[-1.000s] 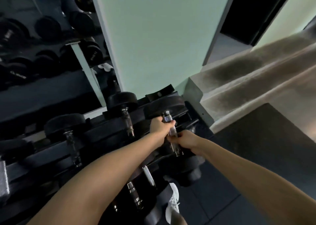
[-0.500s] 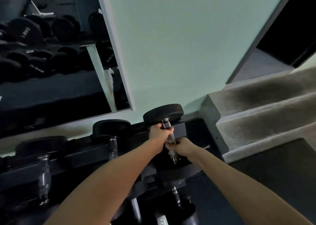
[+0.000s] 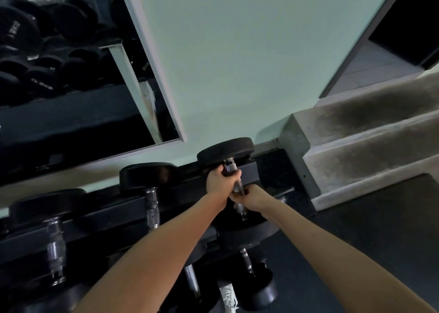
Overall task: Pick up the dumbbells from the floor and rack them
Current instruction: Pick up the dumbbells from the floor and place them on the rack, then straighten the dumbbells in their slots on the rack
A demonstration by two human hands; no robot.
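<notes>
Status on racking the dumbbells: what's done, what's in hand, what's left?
Done: two dumbbells sit on the top rack rail. In hand: left hand and right hand both grip the rightmost dumbbell at the rail's end. Left: letting go; any dumbbells on the floor are out of view.

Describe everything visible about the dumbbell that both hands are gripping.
The black round-headed dumbbell with a knurled chrome handle lies at the right end of the dark rack's top tier, handle pointing toward the camera. Its far head, a matte, rubber-looking disc, sits near the pale green wall; its near head sits low, partly hidden by the arms. The left hand wraps the handle near the far head; the right hand grips just behind it. Whether its weight rests fully on the rack cannot be told.
</notes>
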